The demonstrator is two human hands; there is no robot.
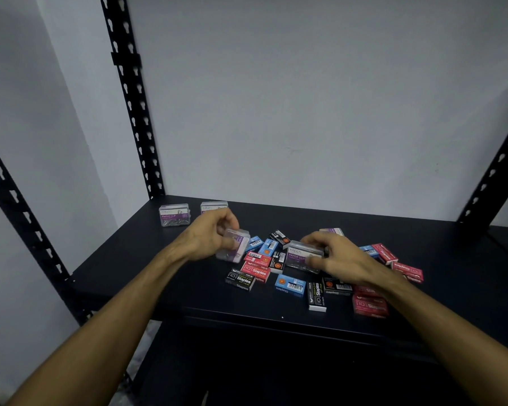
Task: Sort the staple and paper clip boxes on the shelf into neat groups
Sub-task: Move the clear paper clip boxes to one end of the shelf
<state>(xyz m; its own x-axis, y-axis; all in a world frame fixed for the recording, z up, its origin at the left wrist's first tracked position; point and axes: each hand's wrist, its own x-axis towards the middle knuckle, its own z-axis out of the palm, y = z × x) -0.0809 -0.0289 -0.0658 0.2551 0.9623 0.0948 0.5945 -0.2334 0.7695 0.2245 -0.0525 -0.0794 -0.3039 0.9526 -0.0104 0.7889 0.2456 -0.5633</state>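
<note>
A mixed heap of small staple boxes in red, blue and black lies on the black shelf. My left hand grips a clear paper clip box with a purple label, tilted just above the heap's left side. My right hand holds a second clear paper clip box over the middle of the heap. Two clear paper clip boxes stand side by side at the back left. Another clear box peeks out behind my right hand.
Black slotted uprights rise at the back left, front left and right. A grey wall closes the back. Red staple boxes spread to the right of the heap. Bare shelf surface stretches left and far right.
</note>
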